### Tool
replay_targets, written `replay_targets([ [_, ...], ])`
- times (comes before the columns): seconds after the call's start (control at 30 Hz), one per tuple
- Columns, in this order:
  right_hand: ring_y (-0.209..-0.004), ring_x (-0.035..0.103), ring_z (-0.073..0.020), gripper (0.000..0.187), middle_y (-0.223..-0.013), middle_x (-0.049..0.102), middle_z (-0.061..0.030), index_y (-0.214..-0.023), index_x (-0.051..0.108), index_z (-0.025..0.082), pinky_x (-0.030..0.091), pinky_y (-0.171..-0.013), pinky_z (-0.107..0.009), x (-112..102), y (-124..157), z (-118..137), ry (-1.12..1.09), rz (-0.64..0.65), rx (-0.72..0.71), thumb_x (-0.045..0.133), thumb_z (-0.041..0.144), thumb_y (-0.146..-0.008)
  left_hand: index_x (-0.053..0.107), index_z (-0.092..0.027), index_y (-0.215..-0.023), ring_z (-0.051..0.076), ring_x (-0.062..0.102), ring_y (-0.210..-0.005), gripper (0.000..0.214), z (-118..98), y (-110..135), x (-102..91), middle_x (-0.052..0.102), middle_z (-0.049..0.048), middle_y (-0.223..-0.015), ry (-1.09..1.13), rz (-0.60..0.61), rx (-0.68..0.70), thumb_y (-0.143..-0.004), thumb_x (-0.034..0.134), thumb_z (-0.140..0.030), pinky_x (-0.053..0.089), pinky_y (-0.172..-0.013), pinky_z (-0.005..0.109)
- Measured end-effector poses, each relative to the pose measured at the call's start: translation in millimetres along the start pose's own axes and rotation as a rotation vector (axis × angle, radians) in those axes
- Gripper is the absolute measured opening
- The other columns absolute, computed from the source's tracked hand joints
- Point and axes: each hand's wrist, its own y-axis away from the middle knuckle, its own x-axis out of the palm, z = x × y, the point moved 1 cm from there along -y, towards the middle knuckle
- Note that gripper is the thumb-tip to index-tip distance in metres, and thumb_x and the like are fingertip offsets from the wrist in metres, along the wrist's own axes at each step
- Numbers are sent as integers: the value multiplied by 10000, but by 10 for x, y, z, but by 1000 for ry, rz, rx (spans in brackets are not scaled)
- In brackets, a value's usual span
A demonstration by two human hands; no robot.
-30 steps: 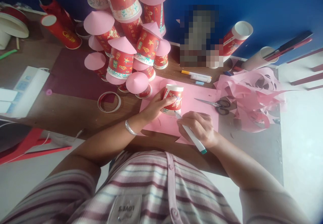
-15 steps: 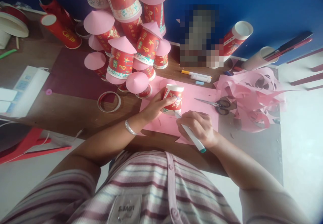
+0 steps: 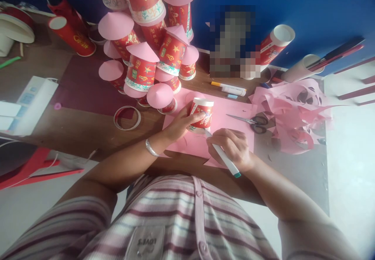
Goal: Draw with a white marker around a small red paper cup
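Wooden bench [image 3: 88, 131] against a blue wall [image 3: 307, 10], cluttered with craft stuff. A pink sheet [image 3: 231, 109] lies flat under both hands.

Progress, judged from the layout: a heap of red cups with pink cone tops [image 3: 143, 68] is already stacked beyond the left hand. A pile of pink scraps [image 3: 293, 111] with round holes cut out sits past the right hand. So many pieces look finished. The cup [image 3: 202, 115] in hand stands mouth-down on the sheet, between the two hands, with no cone on it. The pen [image 3: 225, 160] tip sits at the cup's near rim, so it looks like an outline is being traced. How much of that line is drawn cannot be told, it is too small and partly hidden. The scissors [image 3: 252, 121] lie untouched on the sheet just beyond the right hand, so cutting of this piece looks not yet done.

Pose: left hand [image 3: 178, 125] is wrapped round the cup's side, fingers pressing it down, wrist with a bracelet [image 3: 150, 148] low over the bench edge. Right hand [image 3: 233, 146] is closed on the pen in a writing grip, knuckles up, heel on the sheet, pen tail pointing back at the body.

A tape ring [image 3: 127, 118] lies left of the left hand.
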Motion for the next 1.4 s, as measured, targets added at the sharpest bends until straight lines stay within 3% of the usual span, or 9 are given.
replay_targets([
  [0.2, -617, 573, -127, 268, -767, 614, 31, -1023, 585, 204, 485, -553, -254, 10, -10, 17, -15, -9, -20, 635, -5, -864, 658, -190, -1176, 255, 708, -1056, 449, 5, -3, -6, 745, 69, -1097, -2, 5, -14, -869, 813, -479, 542, -936, 381],
  [1.4, -632, 603, -127, 263, -816, 644, 26, -1090, 586, 213, 513, -575, -259, 1, -2, 5, -46, 45, -26, 622, 23, -912, 650, -203, -1201, 252, 713, -1046, 434, 25, -1, -31, 736, 59, -1068, -63, 21, -28, -891, 788, -474, 556, -951, 401],
])
